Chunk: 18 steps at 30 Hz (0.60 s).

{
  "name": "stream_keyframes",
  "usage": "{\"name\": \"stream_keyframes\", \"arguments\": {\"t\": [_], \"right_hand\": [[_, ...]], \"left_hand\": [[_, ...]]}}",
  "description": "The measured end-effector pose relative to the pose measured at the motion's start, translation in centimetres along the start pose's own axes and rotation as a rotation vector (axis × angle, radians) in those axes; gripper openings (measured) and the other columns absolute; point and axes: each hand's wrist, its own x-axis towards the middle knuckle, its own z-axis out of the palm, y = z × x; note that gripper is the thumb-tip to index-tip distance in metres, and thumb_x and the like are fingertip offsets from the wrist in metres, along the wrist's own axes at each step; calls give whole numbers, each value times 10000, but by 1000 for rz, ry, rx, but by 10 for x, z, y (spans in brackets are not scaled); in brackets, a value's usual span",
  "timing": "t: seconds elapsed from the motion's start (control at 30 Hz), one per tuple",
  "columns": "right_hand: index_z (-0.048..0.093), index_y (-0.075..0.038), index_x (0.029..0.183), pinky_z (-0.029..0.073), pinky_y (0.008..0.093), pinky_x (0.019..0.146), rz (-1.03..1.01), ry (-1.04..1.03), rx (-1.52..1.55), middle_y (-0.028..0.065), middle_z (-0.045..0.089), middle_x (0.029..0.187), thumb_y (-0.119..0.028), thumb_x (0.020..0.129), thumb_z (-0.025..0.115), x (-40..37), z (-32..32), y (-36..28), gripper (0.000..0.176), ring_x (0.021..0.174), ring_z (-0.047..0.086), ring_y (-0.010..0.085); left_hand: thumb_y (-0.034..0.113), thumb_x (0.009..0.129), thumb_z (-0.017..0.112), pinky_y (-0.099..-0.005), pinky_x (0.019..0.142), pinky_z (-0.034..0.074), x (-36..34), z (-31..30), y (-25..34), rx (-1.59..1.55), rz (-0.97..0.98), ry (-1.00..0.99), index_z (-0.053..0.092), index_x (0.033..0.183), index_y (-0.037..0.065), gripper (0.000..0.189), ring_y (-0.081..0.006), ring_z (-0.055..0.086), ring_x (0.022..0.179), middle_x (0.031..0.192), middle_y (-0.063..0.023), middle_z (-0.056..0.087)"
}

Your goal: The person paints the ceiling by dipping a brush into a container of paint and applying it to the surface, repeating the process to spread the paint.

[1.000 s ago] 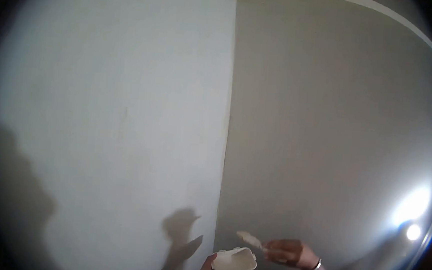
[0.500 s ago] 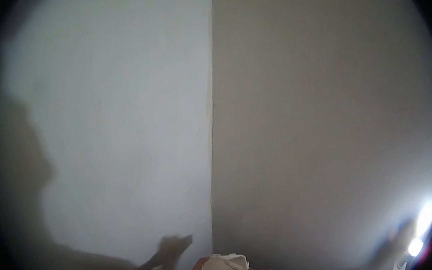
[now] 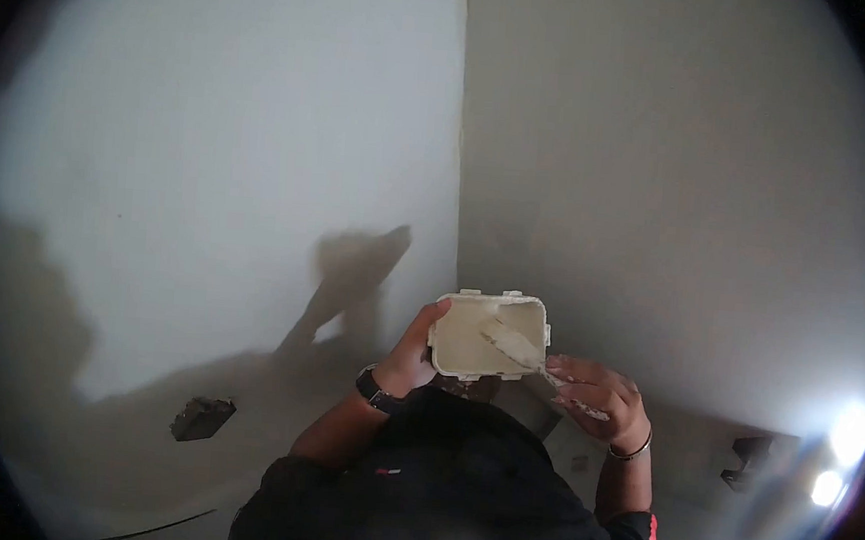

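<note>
My left hand (image 3: 412, 354) grips the left side of a white plastic container (image 3: 435, 350), its thumb over the rim. Several lid tabs stick out from the edges of this rectangular tub. Smooth cream-coloured paste (image 3: 463, 337) covers its inside. My right hand (image 3: 606, 398) is closed around the handle of a putty knife (image 3: 515, 348), which is smeared with the same paste. The blade reaches over the right part of the rim and lies at the paste, pointing up and left.
Two walls (image 3: 263, 108) meet in a corner ahead. Down on the floor lie a dark block (image 3: 203, 419) at left, a thin dark strip (image 3: 156, 527) and another dark object (image 3: 745, 462) at right. Bright lamps (image 3: 829, 486) shine at the right edge.
The view has tilted downward, so both hands, the container and the putty knife appear higher and more fully. The floor, its objects and my black shirt have come into sight.
</note>
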Motion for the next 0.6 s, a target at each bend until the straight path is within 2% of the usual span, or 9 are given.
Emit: {"name": "stream_keyframes", "arguments": {"t": [0.1, 0.17, 0.3, 0.4, 0.43, 0.5, 0.53, 0.57, 0.6], "right_hand": [[596, -109, 1047, 594, 334, 760, -37, -57, -40, 99, 665, 1139, -35, 743, 765, 23, -10, -20, 355, 1009, 670, 270], [602, -108, 1045, 593, 339, 769, -43, -97, -60, 97, 669, 1131, -37, 742, 764, 31, -12, -27, 351, 1007, 670, 271], [606, -94, 1031, 586, 349, 797, -67, -265, -183, 86, 683, 1090, -43, 743, 755, 48, -15, -33, 328, 1001, 672, 275], [602, -83, 1010, 581, 345, 795, -93, -193, -73, 108, 689, 1058, -66, 757, 758, 59, 4, -25, 298, 1007, 671, 281], [602, -83, 1010, 581, 345, 795, -92, -190, -72, 108, 689, 1058, -66, 757, 758, 56, 8, -23, 298, 1007, 671, 281], [580, -57, 1019, 580, 367, 786, 88, 43, 138, 127, 680, 1017, -57, 803, 735, 39, 19, -17, 266, 1006, 671, 294], [580, -57, 1019, 580, 367, 786, 91, 46, 129, 127, 680, 1017, -57, 803, 735, 29, 33, -14, 266, 1006, 671, 294], [566, -42, 1025, 577, 384, 789, 232, 320, 259, 133, 668, 998, -47, 830, 710, 17, 50, -9, 243, 1003, 668, 300], [552, -27, 1031, 573, 401, 792, 369, 595, 390, 139, 656, 980, -36, 857, 685, 10, 64, -5, 219, 999, 666, 306]], "left_hand": [[459, 957, 464, -378, 899, 517, -13, 22, 25, 36, -36, -22, 461, 1342, 58, 556, -228, 608, 1101, 1259, -104, 584], [474, 950, 474, -370, 875, 524, -20, 28, 27, 459, 362, -231, 453, 1347, 60, 574, -212, 606, 1098, 1246, -103, 587], [492, 942, 481, -386, 809, 551, -15, 28, 34, 436, 309, -217, 451, 1348, 66, 588, -214, 620, 1066, 1218, -108, 597], [496, 943, 480, -412, 754, 565, -11, 2, 39, 533, 381, -256, 453, 1346, 72, 585, -224, 625, 1053, 1213, -106, 599], [494, 945, 479, -421, 733, 567, -12, 0, 39, 435, 287, -191, 456, 1343, 73, 579, -228, 625, 1050, 1212, -104, 600], [492, 947, 478, -430, 712, 568, -13, -7, 42, 332, 193, -134, 459, 1340, 74, 573, -232, 625, 1046, 1212, -102, 600], [486, 950, 477, -433, 715, 565, -11, -14, 44, 99, -29, -109, 460, 1339, 76, 566, -233, 621, 1052, 1213, -102, 599], [479, 952, 475, -436, 718, 562, -8, -19, 47, -129, -251, -84, 461, 1338, 77, 558, -235, 617, 1057, 1215, -101, 598], [479, 952, 475, -436, 718, 562, -6, -19, 49, -126, -253, -95, 461, 1338, 77, 558, -235, 617, 1057, 1215, -101, 598]]}}
